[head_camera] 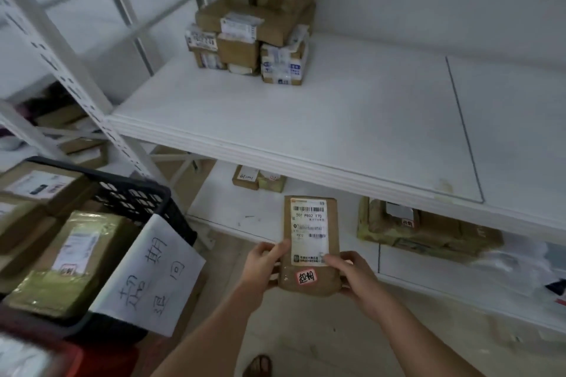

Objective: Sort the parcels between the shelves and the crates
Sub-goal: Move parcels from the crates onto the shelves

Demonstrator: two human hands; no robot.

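Note:
I hold a small brown parcel (309, 280) upright in front of me, its white shipping label and a small red-edged sticker facing the camera. My left hand (263, 266) grips its lower left edge and my right hand (355, 275) grips its lower right edge. The parcel hangs in the air below the white middle shelf (306, 131), in front of the lower shelf (232, 211). A black crate (134, 196) with several brown parcels stands at the left; a handwritten paper sign (150, 275) hangs on its corner.
A stack of several brown boxes (254, 24) stands at the back left of the middle shelf. More parcels (422, 232) lie on the lower shelf at right, two small boxes (257, 179) further back. A white perforated shelf upright (61, 70) rises at left. A red crate edge (46, 352) shows bottom left.

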